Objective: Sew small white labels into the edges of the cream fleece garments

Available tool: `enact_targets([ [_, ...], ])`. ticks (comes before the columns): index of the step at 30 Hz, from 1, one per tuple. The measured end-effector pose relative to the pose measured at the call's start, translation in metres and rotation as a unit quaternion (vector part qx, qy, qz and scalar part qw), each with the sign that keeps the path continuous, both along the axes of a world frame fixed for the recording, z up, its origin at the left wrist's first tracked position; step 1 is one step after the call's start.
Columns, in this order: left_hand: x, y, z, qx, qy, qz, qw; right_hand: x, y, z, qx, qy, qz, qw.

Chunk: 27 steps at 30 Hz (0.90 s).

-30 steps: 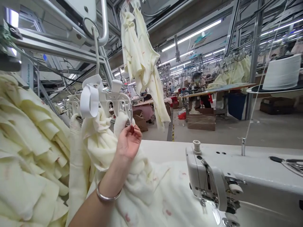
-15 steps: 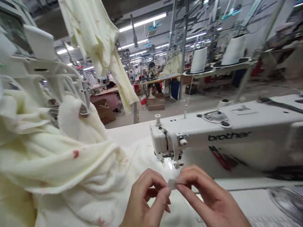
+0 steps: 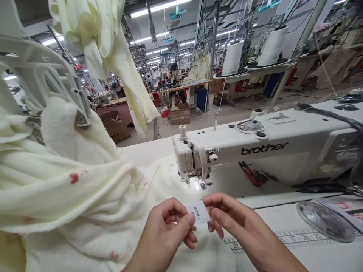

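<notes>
My left hand (image 3: 167,230) and my right hand (image 3: 235,223) pinch opposite ends of a small white fabric label (image 3: 199,212) with dark printed characters. The label is held flat in the air, just in front of the needle area of a white Brother sewing machine (image 3: 227,151). To the left of my hands, a bulky cream fleece garment (image 3: 70,189) with small red marks lies heaped on the machine table, touching neither hand's fingertips. Part of it runs below my hands.
A white plastic hanger (image 3: 42,64) stands at the left, and a cream garment (image 3: 104,37) hangs above. Red-handled snips (image 3: 249,173) lie behind the machine head. A ruler scale (image 3: 292,238) marks the table. A co-worker (image 3: 174,75) sits far back.
The view has swung right from the hanger to the sewing machine. My hand has left the hanger, and both hands now hold the label, which has opened flatter and shows its print.
</notes>
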State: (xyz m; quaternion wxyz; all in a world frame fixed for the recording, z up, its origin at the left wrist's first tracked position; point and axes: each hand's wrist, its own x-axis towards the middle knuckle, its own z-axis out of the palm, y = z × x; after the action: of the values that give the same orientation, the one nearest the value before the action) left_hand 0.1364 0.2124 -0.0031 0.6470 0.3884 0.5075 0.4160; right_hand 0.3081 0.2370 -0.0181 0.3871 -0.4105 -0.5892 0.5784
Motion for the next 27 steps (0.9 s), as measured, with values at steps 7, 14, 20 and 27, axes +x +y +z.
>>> enact_targets([
  [7,0.002,-0.001,0.005,0.017,0.063,0.001,0.998,-0.005,-0.003,0.007,-0.098,0.028,-0.012,0.995],
  [14,-0.001,0.006,-0.012,0.02,0.046,0.002,0.999,-0.003,-0.002,-0.002,-0.066,0.004,0.007,0.998],
  [20,0.002,0.005,-0.003,-0.012,0.087,-0.01,0.996,-0.001,-0.003,-0.002,-0.074,0.007,0.002,0.997],
  [27,0.003,0.043,0.018,0.072,0.341,-0.034,0.937,0.021,-0.003,-0.045,0.136,-0.161,-0.083,0.974],
])
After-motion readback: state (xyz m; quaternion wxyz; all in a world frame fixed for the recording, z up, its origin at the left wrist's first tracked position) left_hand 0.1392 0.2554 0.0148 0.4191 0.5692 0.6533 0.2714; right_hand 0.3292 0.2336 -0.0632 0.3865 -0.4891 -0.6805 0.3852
